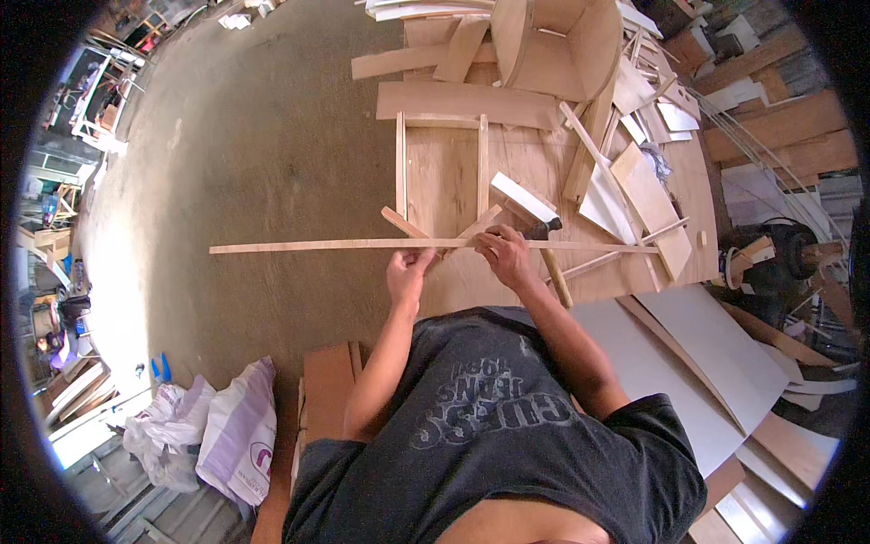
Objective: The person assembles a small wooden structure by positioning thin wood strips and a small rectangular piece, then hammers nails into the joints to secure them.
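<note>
A long, thin wooden strip runs crosswise in front of me, its left end reaching out past the worktable. My left hand pinches it from the near side, thumb and fingers at its lower edge. A little to the right, my right hand has its fingers closed over the same strip. Just beyond lies a narrow wooden frame, with short slanted wood pieces crossing near its close end. A hammer rests beside my right hand; its dark head shows beyond the strip and its handle on the near side.
The plywood worktable carries a white-faced wood block, boards and a heap of offcuts at the right. A curved plywood piece stands at the back. White sheets lean at right; filled sacks stand at lower left.
</note>
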The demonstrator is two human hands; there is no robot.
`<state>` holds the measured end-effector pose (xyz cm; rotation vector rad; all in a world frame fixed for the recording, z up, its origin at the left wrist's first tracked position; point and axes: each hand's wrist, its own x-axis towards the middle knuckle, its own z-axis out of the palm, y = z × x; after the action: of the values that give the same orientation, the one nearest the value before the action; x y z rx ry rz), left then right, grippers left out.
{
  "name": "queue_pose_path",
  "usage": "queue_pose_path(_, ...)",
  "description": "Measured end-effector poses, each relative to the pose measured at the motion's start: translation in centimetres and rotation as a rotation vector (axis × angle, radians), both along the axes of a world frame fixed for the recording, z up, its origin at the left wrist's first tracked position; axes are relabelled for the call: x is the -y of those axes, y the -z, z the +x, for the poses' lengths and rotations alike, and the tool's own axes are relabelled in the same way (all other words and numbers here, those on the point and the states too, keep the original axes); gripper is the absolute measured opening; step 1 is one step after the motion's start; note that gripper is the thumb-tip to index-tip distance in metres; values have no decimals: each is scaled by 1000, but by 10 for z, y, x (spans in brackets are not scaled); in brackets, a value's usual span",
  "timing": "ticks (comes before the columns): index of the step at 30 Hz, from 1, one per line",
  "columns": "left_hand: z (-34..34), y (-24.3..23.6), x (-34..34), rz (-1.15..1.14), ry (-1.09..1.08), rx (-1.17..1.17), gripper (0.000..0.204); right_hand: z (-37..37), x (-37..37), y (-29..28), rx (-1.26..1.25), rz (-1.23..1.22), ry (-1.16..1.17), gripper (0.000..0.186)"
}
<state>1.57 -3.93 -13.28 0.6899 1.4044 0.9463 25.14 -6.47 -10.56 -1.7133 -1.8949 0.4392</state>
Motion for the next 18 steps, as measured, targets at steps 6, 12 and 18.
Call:
queue_pose_path(6, 16, 8, 17, -230, 39, 110, 43, 1, 2, 12, -101, -48, -17, 22)
queue_pose_path(12, 23, 3, 17, -88, 24, 22, 27, 2, -1, 17, -46, -28, -79, 23)
queue_pose_path(18, 35, -13, 26, -30, 74, -307, 26, 2, 6, 12, -36, -121, -86, 25)
